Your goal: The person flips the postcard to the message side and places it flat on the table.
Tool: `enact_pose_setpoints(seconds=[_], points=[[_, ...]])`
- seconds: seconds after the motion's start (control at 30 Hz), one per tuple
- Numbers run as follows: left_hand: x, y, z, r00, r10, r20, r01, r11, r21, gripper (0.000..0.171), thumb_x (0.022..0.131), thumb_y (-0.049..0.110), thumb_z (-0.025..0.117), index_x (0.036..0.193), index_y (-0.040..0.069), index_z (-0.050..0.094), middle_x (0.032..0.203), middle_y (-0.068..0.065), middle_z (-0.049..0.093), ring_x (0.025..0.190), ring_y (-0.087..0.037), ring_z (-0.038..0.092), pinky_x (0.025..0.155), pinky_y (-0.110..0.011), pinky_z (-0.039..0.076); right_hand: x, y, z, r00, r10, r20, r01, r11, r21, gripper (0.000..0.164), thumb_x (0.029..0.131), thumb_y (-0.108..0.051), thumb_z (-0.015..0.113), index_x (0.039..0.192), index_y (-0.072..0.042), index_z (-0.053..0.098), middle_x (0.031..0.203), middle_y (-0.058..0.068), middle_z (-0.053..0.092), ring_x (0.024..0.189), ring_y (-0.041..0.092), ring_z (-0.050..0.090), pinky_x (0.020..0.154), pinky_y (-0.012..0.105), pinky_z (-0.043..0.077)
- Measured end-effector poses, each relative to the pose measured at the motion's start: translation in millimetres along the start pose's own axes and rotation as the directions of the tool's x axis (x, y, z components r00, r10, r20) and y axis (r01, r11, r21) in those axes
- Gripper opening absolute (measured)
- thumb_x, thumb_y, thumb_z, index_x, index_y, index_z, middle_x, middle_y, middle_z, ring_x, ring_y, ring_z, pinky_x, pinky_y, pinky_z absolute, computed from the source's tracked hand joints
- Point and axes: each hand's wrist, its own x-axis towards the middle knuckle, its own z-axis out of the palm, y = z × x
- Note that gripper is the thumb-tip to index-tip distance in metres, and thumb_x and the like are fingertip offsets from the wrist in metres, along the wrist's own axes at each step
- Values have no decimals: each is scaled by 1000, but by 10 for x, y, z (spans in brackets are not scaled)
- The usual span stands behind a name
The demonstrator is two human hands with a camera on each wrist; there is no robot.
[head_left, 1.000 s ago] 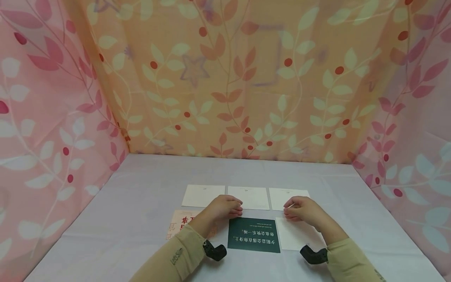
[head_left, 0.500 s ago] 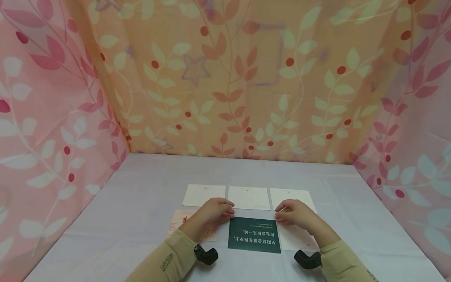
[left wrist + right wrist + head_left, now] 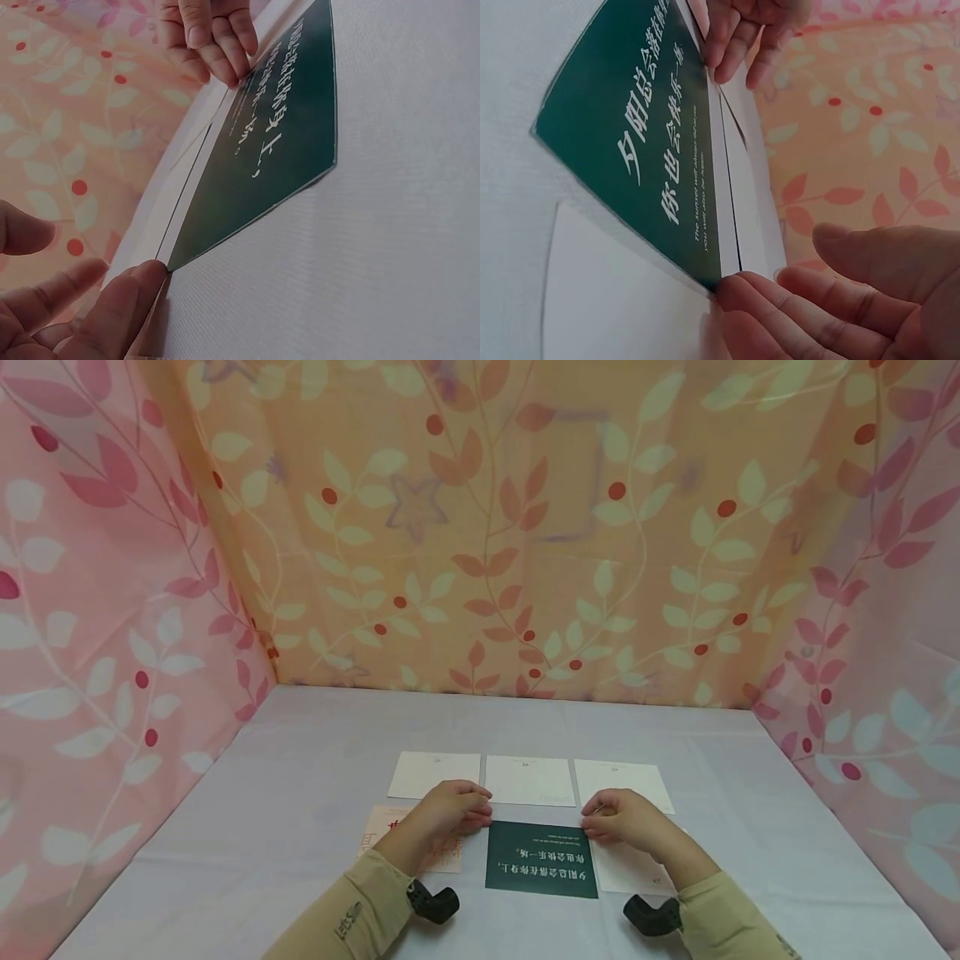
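Observation:
A dark green card (image 3: 542,860) with white printed characters lies flat in the middle of the near row. My left hand (image 3: 448,808) reaches over a pale card with red characters (image 3: 384,828), its fingertips (image 3: 154,271) touching the green card's far left corner. At the far right corner, the fingers (image 3: 739,289) of my right hand (image 3: 633,821) touch the card's edge. Both thumbs stand apart from the card in the wrist views. Beneath my right hand lies a white card (image 3: 630,872), partly covered.
Behind the near row are three white cards, left (image 3: 431,772), middle (image 3: 528,782) and right (image 3: 637,781), side by side with narrow gaps. All lie on a white-covered table (image 3: 315,735). Leaf-patterned curtains (image 3: 480,527) enclose the back and both sides.
My left hand has moved left to the green card's far left corner. My right hand has also shifted left, to the far right corner. The cards look nearly unmoved.

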Motion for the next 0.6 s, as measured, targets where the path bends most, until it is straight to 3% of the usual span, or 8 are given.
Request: enact_pose_setpoints(seconds=[0.6], points=[[4, -33, -48, 999, -26, 21, 27, 996, -82, 26, 91, 15, 53, 110, -3, 58, 93, -17, 64, 80, -22, 67, 71, -28, 54, -13, -18, -6, 999, 2, 49, -1, 1000, -17, 19, 82, -18, 68, 93, -3, 64, 80, 5, 66, 72, 17, 60, 67, 32, 54]])
